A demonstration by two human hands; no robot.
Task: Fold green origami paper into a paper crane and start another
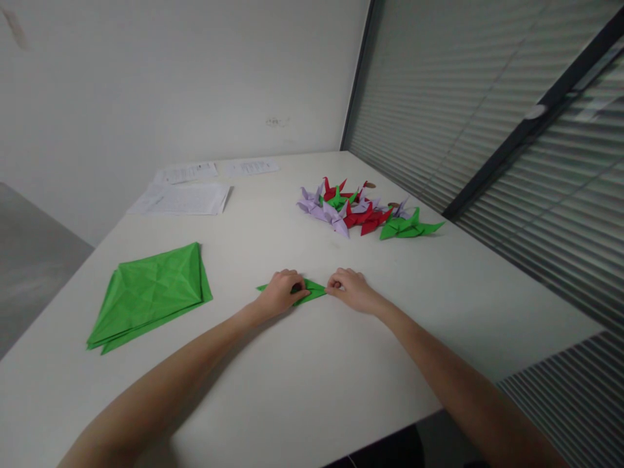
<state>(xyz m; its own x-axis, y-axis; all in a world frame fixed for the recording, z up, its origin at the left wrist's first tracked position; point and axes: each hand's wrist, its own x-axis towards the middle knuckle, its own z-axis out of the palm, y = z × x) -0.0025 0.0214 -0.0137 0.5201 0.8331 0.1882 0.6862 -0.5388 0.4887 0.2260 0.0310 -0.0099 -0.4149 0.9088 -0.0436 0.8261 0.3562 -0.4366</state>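
A narrow folded green origami paper (314, 290) lies flat on the white table, pointed at both ends. My left hand (283, 288) covers its middle, thumb and fingers closed on it. At its right tip, my right hand (350, 289) pinches the point between thumb and forefinger. The part under my left palm is hidden. To the left rests a stack of creased green paper sheets (156, 286), apart from both hands.
Beyond my hands sits a cluster of folded paper flowers (361, 211) in purple, red and green. Printed papers (188, 198) lie at the back left. A wall closes the far side; blinds (463, 104) run along the right edge of the table (244, 390).
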